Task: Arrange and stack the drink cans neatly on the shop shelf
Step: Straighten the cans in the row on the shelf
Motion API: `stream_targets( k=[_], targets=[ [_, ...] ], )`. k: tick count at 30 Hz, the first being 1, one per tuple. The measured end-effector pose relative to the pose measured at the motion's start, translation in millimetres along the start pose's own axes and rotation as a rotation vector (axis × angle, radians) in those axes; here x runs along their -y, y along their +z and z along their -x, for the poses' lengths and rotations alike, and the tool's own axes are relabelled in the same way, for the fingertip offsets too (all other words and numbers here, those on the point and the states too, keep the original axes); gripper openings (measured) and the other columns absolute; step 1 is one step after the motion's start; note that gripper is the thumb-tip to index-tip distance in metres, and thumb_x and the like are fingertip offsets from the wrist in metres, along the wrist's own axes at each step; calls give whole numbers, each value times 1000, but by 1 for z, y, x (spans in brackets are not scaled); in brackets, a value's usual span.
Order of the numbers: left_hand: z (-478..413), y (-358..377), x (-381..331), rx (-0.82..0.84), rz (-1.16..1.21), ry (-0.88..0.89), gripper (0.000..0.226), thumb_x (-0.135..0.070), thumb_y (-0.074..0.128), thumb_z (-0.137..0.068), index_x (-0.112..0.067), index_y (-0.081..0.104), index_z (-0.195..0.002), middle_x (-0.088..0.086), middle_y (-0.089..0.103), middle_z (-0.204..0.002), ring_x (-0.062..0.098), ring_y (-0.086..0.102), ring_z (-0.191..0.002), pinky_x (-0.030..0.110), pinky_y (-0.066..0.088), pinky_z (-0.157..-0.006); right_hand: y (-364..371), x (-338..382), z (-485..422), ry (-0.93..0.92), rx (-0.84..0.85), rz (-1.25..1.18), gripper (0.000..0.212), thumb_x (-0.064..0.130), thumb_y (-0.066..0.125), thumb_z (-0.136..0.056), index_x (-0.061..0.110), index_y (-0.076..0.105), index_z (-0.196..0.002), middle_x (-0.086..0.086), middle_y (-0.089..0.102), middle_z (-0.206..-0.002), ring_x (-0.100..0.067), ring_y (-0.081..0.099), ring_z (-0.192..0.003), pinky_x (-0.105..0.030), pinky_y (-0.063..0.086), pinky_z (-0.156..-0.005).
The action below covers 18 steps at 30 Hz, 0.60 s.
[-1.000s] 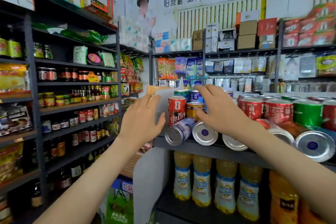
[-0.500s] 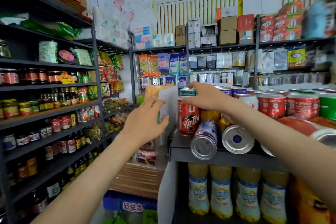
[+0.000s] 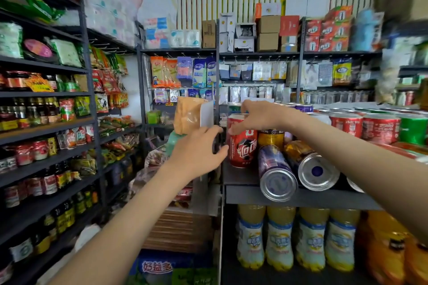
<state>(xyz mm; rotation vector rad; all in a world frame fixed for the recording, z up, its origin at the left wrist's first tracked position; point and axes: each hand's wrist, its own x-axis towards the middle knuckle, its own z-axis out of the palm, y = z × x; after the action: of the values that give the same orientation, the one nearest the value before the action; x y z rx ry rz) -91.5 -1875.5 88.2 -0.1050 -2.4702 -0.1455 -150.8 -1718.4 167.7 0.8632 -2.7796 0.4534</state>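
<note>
A red cola can [image 3: 242,146] stands upright at the left end of the grey shelf [image 3: 296,197]. My right hand [image 3: 254,116] grips it around the top from above. My left hand [image 3: 196,152] is spread open just left of the can, fingertips near its side and the shelf's white end panel [image 3: 206,113]. A purple can [image 3: 275,172] and a gold can [image 3: 309,166] lie on their sides beside it, bottoms facing me. An upright gold can [image 3: 271,137] stands behind them. Red and green cans [image 3: 379,127] stand in rows further right.
Yellow drink bottles [image 3: 280,238] fill the shelf below. Dark racks of jars and sauce bottles [image 3: 46,136] line the left wall. Wooden crates [image 3: 180,231] and a blue carton [image 3: 157,266] sit on the floor in the gap. Hanging packets [image 3: 185,74] fill the back wall.
The view has shifted closer to the shelf's left end. My right hand moved from the back cans onto the top of the red cola can. My left hand stays open beside it.
</note>
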Motion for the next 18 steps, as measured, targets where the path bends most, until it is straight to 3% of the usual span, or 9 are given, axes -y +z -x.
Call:
stream_targets(
  k=[4, 8, 11, 14, 18],
  targets=[
    [-2, 10, -1, 34, 145, -10, 52, -55, 49, -89, -28, 43, -133, -5, 51, -134, 16, 50, -119, 31, 44, -87, 2, 0, -1, -13, -54, -47, 57, 47, 76, -72, 6, 51, -104, -3, 58, -94, -22, 55, -86, -29, 41, -62],
    [-2, 22, 1, 34, 465, -120, 59, -54, 61, -82, -22, 49, -130, -7, 56, -126, 8, 53, -113, 21, 43, -90, 0, 3, 3, -87, -160, -124, 52, 40, 80, -68, 4, 61, -101, -8, 66, -95, -23, 62, -88, -37, 52, -74],
    [-3, 26, 2, 17, 757, -202, 47, -51, 64, -81, -24, 56, -118, -14, 61, -112, -3, 57, -97, 10, 42, -80, -12, 2, 6, -110, -204, -301, 38, 36, 79, -71, 7, 64, -92, -3, 69, -85, -17, 65, -80, -30, 51, -65],
    [-7, 21, 1, 101, 1249, -326, 59, -52, 67, -75, -13, 59, -118, 1, 70, -106, 12, 67, -98, 29, 53, -89, -20, 0, 8, -86, -211, -548, 36, 33, 78, -73, 6, 66, -93, -4, 72, -88, -18, 68, -83, -26, 53, -70],
    [-7, 8, -10, 159, 1787, -386, 39, -31, 61, -79, -10, 54, -110, 21, 68, -107, 31, 67, -100, 38, 54, -87, -19, -3, 12, -115, -228, -738, 30, 35, 73, -79, 9, 66, -90, -5, 73, -92, -18, 66, -91, -32, 48, -91]
  ],
)
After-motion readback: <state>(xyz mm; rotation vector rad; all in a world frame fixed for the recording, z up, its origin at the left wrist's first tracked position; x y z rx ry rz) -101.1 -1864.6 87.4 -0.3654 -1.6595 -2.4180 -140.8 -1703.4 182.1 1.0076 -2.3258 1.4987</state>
